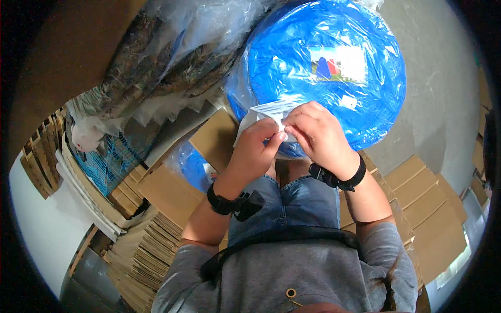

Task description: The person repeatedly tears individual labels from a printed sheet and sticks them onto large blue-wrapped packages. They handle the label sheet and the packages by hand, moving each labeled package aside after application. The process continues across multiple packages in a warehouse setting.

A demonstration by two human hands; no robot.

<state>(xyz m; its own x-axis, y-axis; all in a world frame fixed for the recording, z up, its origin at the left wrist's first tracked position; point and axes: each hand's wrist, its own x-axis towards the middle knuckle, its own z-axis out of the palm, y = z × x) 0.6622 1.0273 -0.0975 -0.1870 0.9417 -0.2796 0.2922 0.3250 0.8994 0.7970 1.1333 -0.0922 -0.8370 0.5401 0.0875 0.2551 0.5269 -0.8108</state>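
My left hand point(253, 148) and my right hand point(322, 136) meet in front of me, thumbs and fingers pinched together on a white sheet of labels point(272, 108). Printed lines run along its upper part, and its left side hangs bent behind my left fingers. Just beyond the hands is a large round blue pack point(282, 60) wrapped in clear plastic. It bears a picture label point(339, 64) and a small white sticker point(348, 101). Whether a single label has come loose between my fingertips is too small to tell.
Plastic-wrapped camouflage-patterned packs point(162, 68) lie at the far left. An open cardboard box point(169, 189) with another blue pack point(193, 166) stands left of my legs. Flattened cartons point(154, 248) are stacked at lower left, more cardboard point(425, 208) at right. Grey floor point(433, 78) shows at far right.
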